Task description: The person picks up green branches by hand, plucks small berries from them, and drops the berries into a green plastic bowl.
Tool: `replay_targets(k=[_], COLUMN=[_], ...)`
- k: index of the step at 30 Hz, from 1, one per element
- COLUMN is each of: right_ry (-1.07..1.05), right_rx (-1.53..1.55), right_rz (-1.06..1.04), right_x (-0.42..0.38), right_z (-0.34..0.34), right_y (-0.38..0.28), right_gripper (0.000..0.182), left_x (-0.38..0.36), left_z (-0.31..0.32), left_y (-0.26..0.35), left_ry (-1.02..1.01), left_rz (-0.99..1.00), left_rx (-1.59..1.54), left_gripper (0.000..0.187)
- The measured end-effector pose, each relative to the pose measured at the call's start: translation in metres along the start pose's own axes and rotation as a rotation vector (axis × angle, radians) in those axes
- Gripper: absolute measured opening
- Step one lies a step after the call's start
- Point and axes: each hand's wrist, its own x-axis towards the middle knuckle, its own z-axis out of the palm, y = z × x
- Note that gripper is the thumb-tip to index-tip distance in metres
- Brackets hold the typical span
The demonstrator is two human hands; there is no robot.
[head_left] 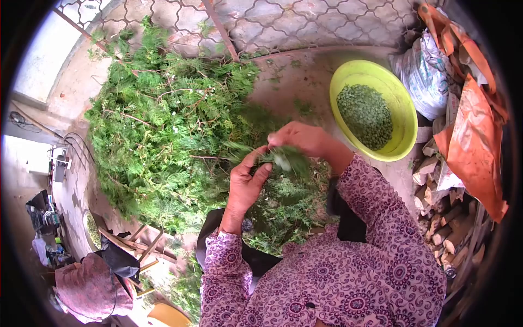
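Note:
My left hand (248,182) is closed round a green leafy sprig (291,161), with its thumb and fingers near the stem. Just above and to the right, my right hand (299,139) pinches the same sprig, and its leaves are blurred by motion. Both hands are close together over a large pile of cut green branches (158,136) on the ground. To the right stands a yellow-green basin (403,103), holding many small green round pieces (365,117).
A metal lattice (305,24) runs along the top. White sacks (422,76), an orange sheet (471,147) and stacked firewood (449,229) line the right side. At lower left are a wooden frame (150,245), pink cloth (92,286) and an orange-yellow basin (169,314).

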Motion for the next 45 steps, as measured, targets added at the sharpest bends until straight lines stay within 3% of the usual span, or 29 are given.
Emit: replay_targets(k=[2, 3, 5, 7, 9, 12, 19, 21, 28, 33, 40, 42, 45], right_ry=[0.202, 0.198, 0.54, 0.568, 0.547, 0.478, 0.491, 0.483, 0.45, 0.265, 0.231, -0.017, -0.09], right_rx=[0.068, 0.066, 0.146, 0.099, 0.151, 0.024, 0.059, 0.098, 0.063, -0.04, -0.161, -0.258, -0.404], right_rz=[-0.12, -0.123, -0.258, -0.322, -0.438, -0.433, -0.458, -0.424, -0.291, -0.333, -0.258, -0.271, -0.284], right_x=[-0.005, -0.005, -0.002, -0.003, -0.006, -0.007, -0.01, -0.013, -0.016, -0.009, -0.012, -0.014, -0.017], right_z=[-0.004, -0.007, -0.016, -0.02, -0.017, -0.007, -0.013, -0.015, -0.023, -0.026, -0.021, -0.02, -0.01], right_y=[-0.008, -0.007, -0.002, -0.004, -0.006, -0.007, -0.006, -0.007, -0.006, 0.012, 0.004, 0.003, -0.002], right_gripper=[0.03, 0.03, 0.028, 0.026, 0.022, 0.019, 0.018, 0.019, 0.022, 0.023, 0.034, 0.037, 0.036], left_x=[0.001, 0.001, 0.002, 0.004, 0.004, 0.003, 0.002, 0.0, 0.0, -0.004, -0.008, -0.008, -0.005], left_z=[0.001, 0.0, -0.002, 0.001, 0.003, 0.007, 0.013, 0.013, 0.019, 0.022, 0.019, 0.018, 0.017], left_y=[-0.002, -0.003, -0.008, -0.006, -0.007, -0.008, -0.002, -0.005, -0.004, -0.009, -0.014, -0.015, -0.01], left_ry=[0.103, 0.107, 0.199, 0.235, 0.226, 0.193, 0.114, 0.154, 0.12, -0.036, -0.04, -0.053, -0.092], left_rz=[-0.086, -0.083, -0.196, -0.177, -0.251, -0.282, -0.274, -0.329, -0.275, -0.201, -0.037, -0.044, -0.035], left_rx=[-0.2, -0.198, -0.351, -0.318, -0.347, -0.275, -0.272, -0.114, -0.225, -0.055, 0.143, 0.139, 0.155], left_gripper=[0.02, 0.02, 0.017, 0.015, 0.015, 0.018, 0.019, 0.017, 0.014, 0.016, 0.009, 0.009, 0.01])
